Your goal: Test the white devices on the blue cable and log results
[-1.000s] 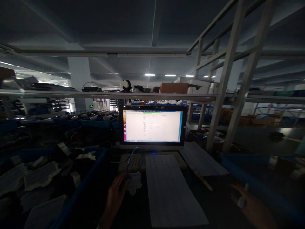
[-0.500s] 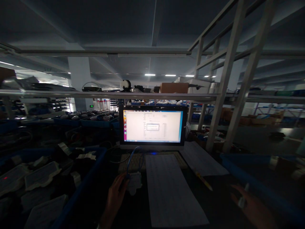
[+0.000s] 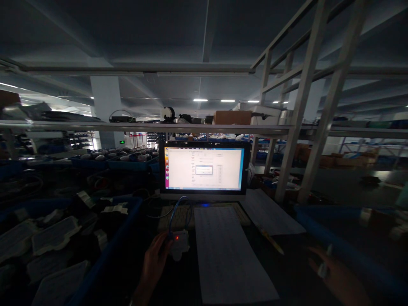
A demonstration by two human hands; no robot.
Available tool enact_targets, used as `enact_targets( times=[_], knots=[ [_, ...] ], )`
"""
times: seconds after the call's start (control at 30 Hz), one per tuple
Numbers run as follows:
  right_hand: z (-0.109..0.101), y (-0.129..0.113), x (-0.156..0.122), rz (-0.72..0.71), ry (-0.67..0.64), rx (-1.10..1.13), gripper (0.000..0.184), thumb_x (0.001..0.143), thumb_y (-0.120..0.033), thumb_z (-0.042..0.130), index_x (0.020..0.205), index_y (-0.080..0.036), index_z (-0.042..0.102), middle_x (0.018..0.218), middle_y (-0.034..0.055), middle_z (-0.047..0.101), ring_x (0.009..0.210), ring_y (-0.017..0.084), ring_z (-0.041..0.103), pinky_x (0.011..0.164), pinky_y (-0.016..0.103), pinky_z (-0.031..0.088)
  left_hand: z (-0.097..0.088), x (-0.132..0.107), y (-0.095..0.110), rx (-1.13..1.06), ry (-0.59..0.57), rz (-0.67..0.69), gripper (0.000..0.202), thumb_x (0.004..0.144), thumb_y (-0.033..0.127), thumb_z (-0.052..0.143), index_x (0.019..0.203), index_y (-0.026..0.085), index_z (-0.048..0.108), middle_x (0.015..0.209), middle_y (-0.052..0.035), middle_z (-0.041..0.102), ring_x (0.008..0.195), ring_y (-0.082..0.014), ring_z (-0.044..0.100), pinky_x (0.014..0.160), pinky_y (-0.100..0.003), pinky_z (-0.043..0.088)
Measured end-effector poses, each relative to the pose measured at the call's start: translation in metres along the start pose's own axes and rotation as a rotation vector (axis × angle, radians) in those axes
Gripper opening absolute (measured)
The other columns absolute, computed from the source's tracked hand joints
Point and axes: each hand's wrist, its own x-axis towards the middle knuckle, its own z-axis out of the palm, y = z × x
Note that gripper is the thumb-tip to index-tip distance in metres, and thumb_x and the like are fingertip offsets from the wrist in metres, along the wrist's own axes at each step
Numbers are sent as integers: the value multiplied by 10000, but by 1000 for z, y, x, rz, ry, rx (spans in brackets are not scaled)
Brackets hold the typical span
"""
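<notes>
At the lower middle, my left hand (image 3: 155, 259) has its fingers closed at the end of a blue cable (image 3: 173, 219), where it meets a small white plastic device (image 3: 181, 247). A red light glows on the device. The cable loops up over the keyboard (image 3: 165, 222). To the lower right, my right hand (image 3: 339, 272) is dim and partly in shadow. A slim white pen-like thing (image 3: 324, 263) sticks out between its fingers. Whatever lies under that palm is hidden in the dark.
A lit monitor (image 3: 204, 170) with a pop-up box stands ahead under a shelf (image 3: 143, 126). Paper sheets (image 3: 229, 255) cover part of the keyboard; a yellow pen (image 3: 272, 241) lies beside them. Blue bins flank me, the left bin (image 3: 119, 231) filled with white devices.
A red light now shows on the device at my left hand. The red light on a device in the left bin no longer shows. Both hands stay in place.
</notes>
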Motion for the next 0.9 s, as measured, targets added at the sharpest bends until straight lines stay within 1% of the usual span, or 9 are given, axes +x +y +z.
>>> enact_targets(
  times=[0.1,0.2,0.27,0.37,0.5,0.63,0.77,0.9],
  knots=[
    [-2,-4,0,22,-31,41,427,721,-503,484,994,-222,655,1020,107,708,780,264,692,705,399,559,0,0,0,1,9,-1,442,789,589,517,916,209,702,958,-81,729,903,-224,693,807,-335,575],
    [-5,-9,0,35,-21,44,426,724,-503,480,989,-216,650,1019,116,706,792,278,689,706,412,556,1,-1,-2,7,22,-4,438,786,591,522,908,211,703,955,-77,729,905,-225,693,812,-340,574],
    [-7,-12,0,48,-16,33,442,727,-510,461,981,-201,649,985,130,709,782,290,688,693,423,557,2,-1,-4,23,21,-2,432,788,583,525,916,211,702,952,-77,728,903,-228,692,814,-347,573],
    [-7,-12,2,78,-17,31,471,723,-524,432,967,-182,644,894,137,715,728,299,686,656,432,558,2,-2,-9,35,12,12,428,795,575,521,932,210,699,957,-81,727,900,-227,692,822,-351,569],
    [-6,-8,4,80,-16,47,457,724,-518,435,937,-173,645,885,147,711,727,297,685,679,432,556,3,-3,-12,30,8,7,437,801,576,516,948,206,697,981,-86,723,916,-229,688,830,-351,565],
    [-4,-6,4,73,-22,57,432,733,-518,444,935,-194,645,874,128,716,727,292,686,665,425,555,2,-2,-11,37,-3,-14,456,793,598,509,939,209,697,971,-85,723,912,-234,687,825,-363,567],
    [-3,-7,4,60,16,28,454,719,-525,438,923,-180,649,919,151,710,740,296,686,684,433,551,2,-2,-8,30,-1,-21,481,785,615,504,932,200,698,976,-93,722,921,-237,685,839,-368,562],
    [-4,-9,4,48,21,37,445,717,-528,436,916,-190,647,885,142,714,732,297,685,675,437,549,2,-2,-5,35,9,-36,496,776,636,498,918,207,702,973,-88,727,913,-239,689,815,-364,569]
  ],
)
